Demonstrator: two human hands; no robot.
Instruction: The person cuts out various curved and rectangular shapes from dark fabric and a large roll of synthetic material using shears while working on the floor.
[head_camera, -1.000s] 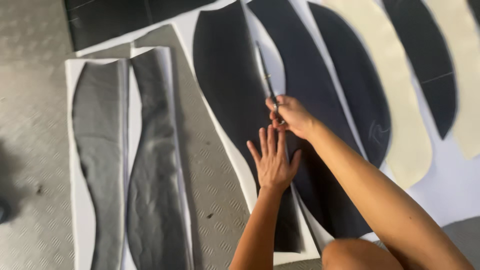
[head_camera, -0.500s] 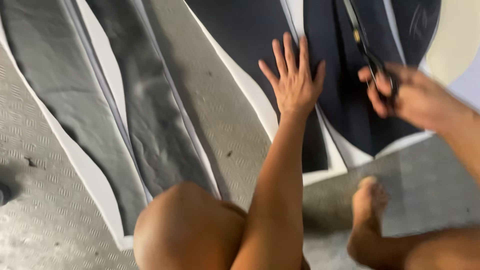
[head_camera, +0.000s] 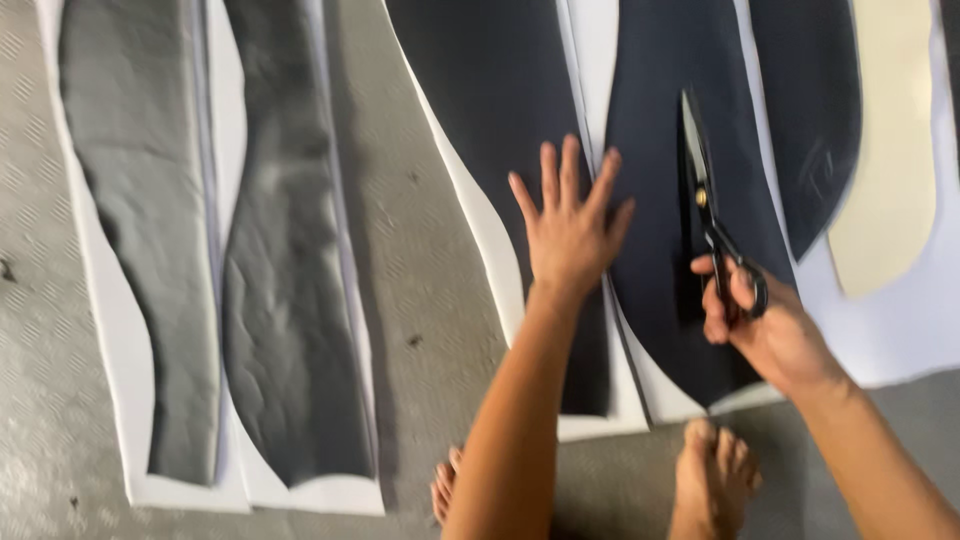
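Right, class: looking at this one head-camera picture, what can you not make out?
- Scissors: handle loops hidden by the right hand.
- Whether the blades cut the dark sheet or lie on it: blurred.
- Tops of the grey pieces: cut off by the top edge.
- Sheet under the left hand: covered.

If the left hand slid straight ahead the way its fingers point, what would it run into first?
Nothing solid, as far as I can tell: the left hand lies flat on the black sheet, fingers pointing up the picture, and only more of that sheet lies ahead.

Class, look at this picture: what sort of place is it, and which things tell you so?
Probably a cutting or craft workshop floor: dark cut panels lie on white backing sheets over grey textured flooring, and the right hand holds scissors.
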